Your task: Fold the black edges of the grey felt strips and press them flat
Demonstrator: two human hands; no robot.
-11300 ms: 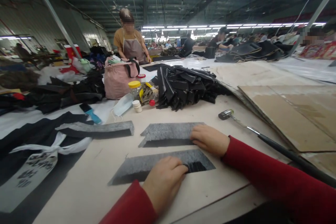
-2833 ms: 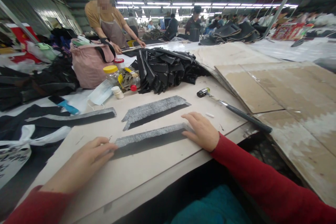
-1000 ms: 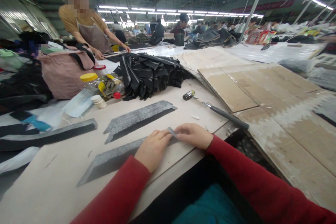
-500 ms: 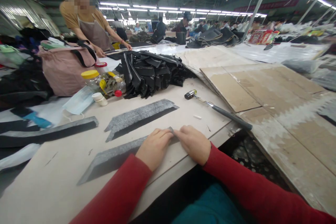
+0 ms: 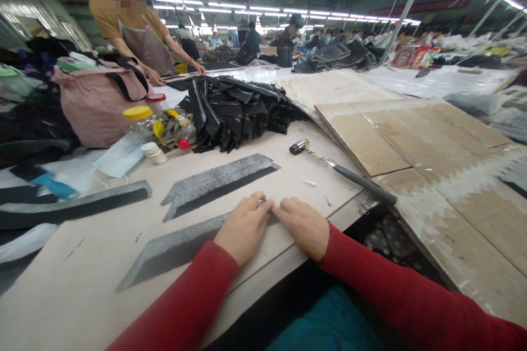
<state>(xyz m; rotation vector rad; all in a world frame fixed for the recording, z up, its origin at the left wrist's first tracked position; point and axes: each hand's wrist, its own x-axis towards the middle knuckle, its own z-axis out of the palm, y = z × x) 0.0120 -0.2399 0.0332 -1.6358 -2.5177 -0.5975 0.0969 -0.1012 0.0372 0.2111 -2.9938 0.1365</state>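
A long grey felt strip (image 5: 173, 247) with a black lower edge lies along the near edge of the board. Its right end is under both hands. My left hand (image 5: 242, 227) presses down on it, fingers together and curled at the tips. My right hand (image 5: 302, 225) rests beside it on the strip's end, fingers also close together, the two hands' fingertips touching. A second grey felt strip (image 5: 218, 182) lies a little farther back. A third strip (image 5: 78, 205) lies at the left.
A hammer (image 5: 341, 171) lies to the right, by overlapping cardboard sheets (image 5: 411, 137). A pile of black pieces (image 5: 234, 109), jars (image 5: 142, 120), a face mask (image 5: 117, 156) and a pink bag (image 5: 96, 104) sit behind. A person in an apron (image 5: 140, 38) works across the table.
Over the last second both hands stay at the strip's right end; the lifted corner has been pressed flat. Earlier the hands were spread at the strip's two ends.
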